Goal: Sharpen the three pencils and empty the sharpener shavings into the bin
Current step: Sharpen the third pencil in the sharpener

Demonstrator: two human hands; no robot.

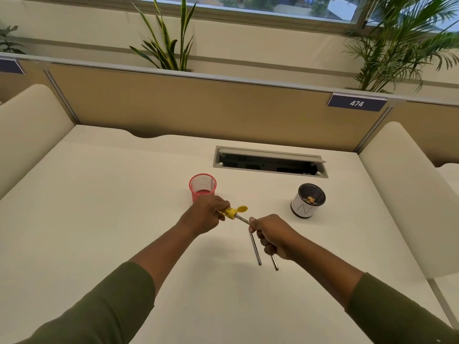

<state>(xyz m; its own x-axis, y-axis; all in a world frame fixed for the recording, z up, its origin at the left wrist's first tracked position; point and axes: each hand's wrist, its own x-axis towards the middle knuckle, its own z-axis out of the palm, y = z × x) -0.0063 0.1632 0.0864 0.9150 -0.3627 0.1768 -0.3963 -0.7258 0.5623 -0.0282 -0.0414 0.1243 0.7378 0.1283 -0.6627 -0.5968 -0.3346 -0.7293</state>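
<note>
Sharpening step in hand. The left hand (206, 214) grips the yellow sharpener (229, 212), its fingers curled round the body; the hinged cap (242, 209) stands open on the side facing the bin. The right hand (272, 235) pinches the shaft of the pencil being sharpened (243, 219) between thumb and fingertips. The pencil's tip end is seated in the sharpener, both held above the desk (124, 194), on the near side of the red mesh cup (203, 186) and well to the near left of the bin (308, 200).

Long axis of the held pencil: it runs from the sharpener down and rightward into the right hand, point toward the left hand. Two further pencils (255, 249) lie on the desk under and just beside the right hand, roughly parallel — their axes run toward the viewer, and their tips are hidden.

The bin already holds some shavings (310, 199), so at least part of the work appears done. The next move probably calls for twisting the pencil about its own axis while the left hand holds the sharpener steady — then withdrawing it straight out.
</note>
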